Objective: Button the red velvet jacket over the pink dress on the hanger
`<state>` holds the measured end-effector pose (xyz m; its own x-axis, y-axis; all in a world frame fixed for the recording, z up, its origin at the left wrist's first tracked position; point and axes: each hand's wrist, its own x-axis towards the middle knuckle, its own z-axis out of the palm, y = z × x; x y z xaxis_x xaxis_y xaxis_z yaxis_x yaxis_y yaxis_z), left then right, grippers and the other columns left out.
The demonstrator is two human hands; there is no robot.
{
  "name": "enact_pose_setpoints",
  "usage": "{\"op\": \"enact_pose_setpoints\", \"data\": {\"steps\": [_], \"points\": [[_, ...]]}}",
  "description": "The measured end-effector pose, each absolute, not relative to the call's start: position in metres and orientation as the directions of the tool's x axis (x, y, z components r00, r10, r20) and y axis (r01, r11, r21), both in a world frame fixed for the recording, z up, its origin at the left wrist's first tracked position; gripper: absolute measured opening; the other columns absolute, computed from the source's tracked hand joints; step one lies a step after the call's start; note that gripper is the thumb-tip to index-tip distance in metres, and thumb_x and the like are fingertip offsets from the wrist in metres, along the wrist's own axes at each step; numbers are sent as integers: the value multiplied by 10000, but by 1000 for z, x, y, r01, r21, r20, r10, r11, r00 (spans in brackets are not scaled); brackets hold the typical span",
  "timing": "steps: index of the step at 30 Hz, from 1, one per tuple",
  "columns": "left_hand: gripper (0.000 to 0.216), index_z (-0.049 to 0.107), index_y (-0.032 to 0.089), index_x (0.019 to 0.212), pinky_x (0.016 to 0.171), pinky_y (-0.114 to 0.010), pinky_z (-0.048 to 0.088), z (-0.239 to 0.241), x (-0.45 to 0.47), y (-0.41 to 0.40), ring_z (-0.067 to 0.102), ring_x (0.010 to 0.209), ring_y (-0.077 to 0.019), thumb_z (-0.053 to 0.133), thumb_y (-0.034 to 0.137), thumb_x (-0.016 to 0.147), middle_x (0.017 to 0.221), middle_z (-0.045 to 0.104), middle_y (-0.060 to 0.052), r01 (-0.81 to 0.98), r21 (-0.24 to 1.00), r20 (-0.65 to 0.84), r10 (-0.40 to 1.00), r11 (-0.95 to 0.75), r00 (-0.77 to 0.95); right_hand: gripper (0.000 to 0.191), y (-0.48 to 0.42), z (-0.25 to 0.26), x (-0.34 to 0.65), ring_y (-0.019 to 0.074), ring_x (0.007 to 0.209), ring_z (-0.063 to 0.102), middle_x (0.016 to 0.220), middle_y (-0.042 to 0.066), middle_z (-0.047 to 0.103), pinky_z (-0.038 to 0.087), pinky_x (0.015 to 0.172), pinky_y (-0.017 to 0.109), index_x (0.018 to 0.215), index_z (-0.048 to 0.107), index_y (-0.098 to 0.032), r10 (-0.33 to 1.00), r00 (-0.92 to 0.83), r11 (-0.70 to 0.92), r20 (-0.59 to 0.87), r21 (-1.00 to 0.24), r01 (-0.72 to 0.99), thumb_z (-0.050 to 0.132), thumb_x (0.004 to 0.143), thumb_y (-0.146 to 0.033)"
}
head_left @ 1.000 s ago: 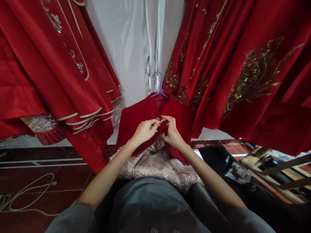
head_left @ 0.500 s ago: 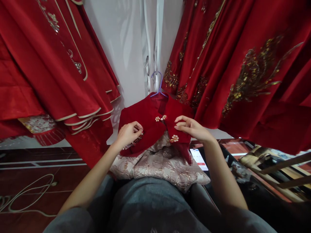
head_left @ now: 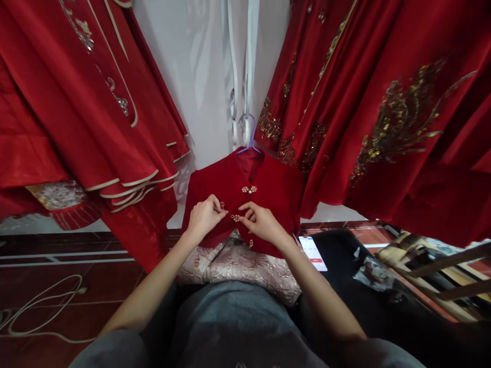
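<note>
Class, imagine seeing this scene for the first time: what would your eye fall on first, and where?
Red garments fill the picture's left side, and gold sequin embroidery glints on red fabric at the right. In the middle, a red jacket sits on a purple hanger, with the left hand and right hand at its front, below a flower-shaped clasp.

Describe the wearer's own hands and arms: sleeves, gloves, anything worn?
Left hand and right hand: bare, no gloves; no watch or bracelet visible on either wrist. Forearms uncovered, no cables or markings visible. Dark grey short sleeves, plain where they show, similar in colour to the top.
</note>
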<state>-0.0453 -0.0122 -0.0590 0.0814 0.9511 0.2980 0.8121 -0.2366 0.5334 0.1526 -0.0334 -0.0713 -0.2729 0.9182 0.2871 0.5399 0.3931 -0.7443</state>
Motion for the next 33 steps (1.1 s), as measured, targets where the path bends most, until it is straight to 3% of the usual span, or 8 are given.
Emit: {"op": "enact_pose_setpoints", "data": {"steps": [3,8,11,15,18,26,33], "points": [[176,532,235,770,662,-256,479,-55,-47,-12,707,766,-205,689,304,727,753,726,10,809,528,296,949,-258,110,253,-29,-89,138,178,732,616,803,35,605,477,676,288,1036,565,-178,928,-158,345,338,-613,711,641,803,-242],[130,595,237,851,643,-245,496,-52,-55,-7,705,732,-180,632,330,768,787,730,10,741,580,268,938,-339,220,147,-23,-105,134,177,753,606,943,68,582,453,631,271,892,577,-200,927,-111,291,358,-502,814,664,789,-258],[203,629,225,929,664,-251,519,-59,-60,0,703,735,-171,609,366,784,816,732,-9,663,652,269,929,-369,253,140,-20,-105,136,159,723,607,864,35,617,454,615,256,816,563,-215,906,-141,364,399,-566,739,657,798,-318],[273,675,172,882,721,-281,548,-77,-63,11,696,753,-173,610,414,773,859,736,-58,494,790,257,928,-363,271,182,-18,-103,134,137,685,639,730,-12,657,506,642,243,802,561,-218,900,-161,430,404,-771,469,668,783,-364],[311,702,149,873,725,-298,560,-86,-63,17,693,773,-186,641,428,749,903,740,-87,413,852,231,940,-321,253,140,-18,-103,130,136,719,671,749,-5,684,545,700,253,842,603,-209,893,-132,449,430,-838,310,659,781,-322],[319,716,137,879,747,-311,579,-85,-59,15,699,798,-191,645,417,743,916,743,-90,347,908,168,963,-235,213,119,-20,-108,123,156,829,689,873,27,713,572,832,309,858,649,-202,866,-67,497,496,-836,233,635,798,-304],[292,720,142,937,824,-317,568,-82,-60,12,706,861,-197,618,356,767,979,742,-87,416,850,236,941,-321,244,128,-17,-110,121,164,777,697,838,35,720,589,773,303,868,651,-197,895,43,425,444,-877,222,630,784,-291]]}}
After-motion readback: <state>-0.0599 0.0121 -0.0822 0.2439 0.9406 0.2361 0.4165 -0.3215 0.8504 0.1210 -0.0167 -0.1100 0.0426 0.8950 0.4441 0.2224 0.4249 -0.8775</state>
